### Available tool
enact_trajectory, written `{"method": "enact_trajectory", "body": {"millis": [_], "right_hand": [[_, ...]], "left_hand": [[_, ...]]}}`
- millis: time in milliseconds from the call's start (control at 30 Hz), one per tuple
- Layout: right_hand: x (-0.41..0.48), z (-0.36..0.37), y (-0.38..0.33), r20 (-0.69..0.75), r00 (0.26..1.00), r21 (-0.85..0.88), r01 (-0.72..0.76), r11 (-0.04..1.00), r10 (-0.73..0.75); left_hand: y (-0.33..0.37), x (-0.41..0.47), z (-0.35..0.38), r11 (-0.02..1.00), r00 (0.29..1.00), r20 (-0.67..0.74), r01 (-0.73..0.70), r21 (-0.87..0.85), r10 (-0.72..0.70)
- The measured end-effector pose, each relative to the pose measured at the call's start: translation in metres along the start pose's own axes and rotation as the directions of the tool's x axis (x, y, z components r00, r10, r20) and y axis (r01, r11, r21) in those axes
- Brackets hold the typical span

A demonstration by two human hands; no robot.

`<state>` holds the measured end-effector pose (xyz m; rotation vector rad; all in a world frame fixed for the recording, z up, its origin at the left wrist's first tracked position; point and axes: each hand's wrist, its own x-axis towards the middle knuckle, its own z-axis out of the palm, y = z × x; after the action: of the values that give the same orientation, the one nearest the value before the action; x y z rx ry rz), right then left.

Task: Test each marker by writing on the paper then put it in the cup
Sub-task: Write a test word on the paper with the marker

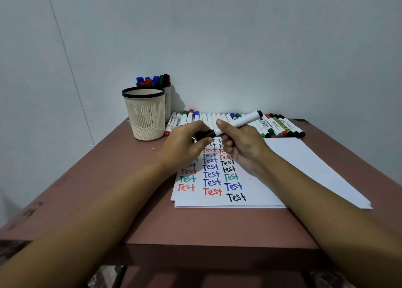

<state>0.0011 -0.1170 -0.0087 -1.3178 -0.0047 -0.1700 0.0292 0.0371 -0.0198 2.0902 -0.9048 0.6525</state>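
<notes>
Your forearms [326, 200] reach in over the near edge of the table [206, 226] and meet above the paper [293, 163], so both hands can work one marker [241, 121]. Your right hand [241, 150] curls round the white barrel, tilting it up to the right. Your left hand [187, 145] pinches its black cap [207, 133] between thumb and fingertips, a grip suited to pulling or pressing, though I cannot tell which. That marker hangs just above the written rows, well apart from the near cup [144, 113] standing to your left, beside the row of markers [280, 126].
</notes>
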Motion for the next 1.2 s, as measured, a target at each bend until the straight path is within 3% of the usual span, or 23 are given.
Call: {"method": "enact_trajectory", "body": {"millis": [200, 433, 533, 633, 733, 800, 867, 933, 1000, 1067, 1200], "right_hand": [[0.001, 0.004, 0.003, -0.030, 0.994, 0.150, -0.101, 0.983, 0.107], [0.004, -0.001, 0.003, -0.024, 0.985, 0.121, -0.167, 0.978, 0.171], [0.005, -0.001, -0.001, -0.022, 0.982, 0.119, -0.184, 0.976, 0.188], [0.004, 0.001, -0.004, -0.028, 0.977, 0.171, -0.205, 0.964, 0.212], [0.004, -0.004, -0.007, -0.087, 0.970, 0.237, -0.200, 0.951, 0.226], [0.007, -0.008, -0.009, -0.206, 0.966, 0.099, -0.138, 0.986, 0.156], [0.012, -0.010, -0.005, -0.315, 0.949, -0.217, -0.050, 0.975, -0.021], [0.012, -0.012, 0.003, -0.280, 0.934, -0.490, 0.060, 0.869, -0.222], [0.009, -0.014, 0.012, -0.114, 0.935, -0.715, 0.157, 0.681, -0.336], [0.008, -0.014, 0.020, 0.034, 0.951, -0.858, 0.186, 0.479, -0.308], [0.009, -0.011, 0.025, 0.166, 0.967, -0.966, 0.199, 0.164, -0.195]], "left_hand": [[0.004, -0.001, 0.005, 0.967, 0.977, -0.027, -0.205, 0.150, 0.211], [-0.002, 0.001, 0.008, 0.962, 0.979, 0.034, -0.203, 0.181, 0.201], [0.002, 0.004, 0.007, 0.996, 0.999, -0.013, 0.042, -0.073, -0.043], [0.007, 0.008, 0.004, 0.860, 0.950, 0.008, 0.287, -0.421, -0.313], [0.009, 0.008, 0.000, 0.751, 0.890, -0.026, 0.367, -0.548, -0.454], [0.009, 0.009, -0.006, 0.656, 0.844, -0.047, 0.379, -0.652, -0.535], [0.007, 0.012, -0.013, 0.616, 0.821, -0.075, 0.360, -0.701, -0.566], [0.003, 0.013, -0.018, 0.705, 0.841, -0.157, 0.316, -0.634, -0.518], [0.002, 0.014, -0.020, 0.808, 0.861, -0.241, 0.273, -0.523, -0.447], [0.002, 0.018, -0.024, 0.886, 0.869, -0.319, 0.241, -0.396, -0.379], [0.001, 0.044, -0.047, 0.958, 0.864, -0.418, 0.226, -0.175, -0.280]]}}
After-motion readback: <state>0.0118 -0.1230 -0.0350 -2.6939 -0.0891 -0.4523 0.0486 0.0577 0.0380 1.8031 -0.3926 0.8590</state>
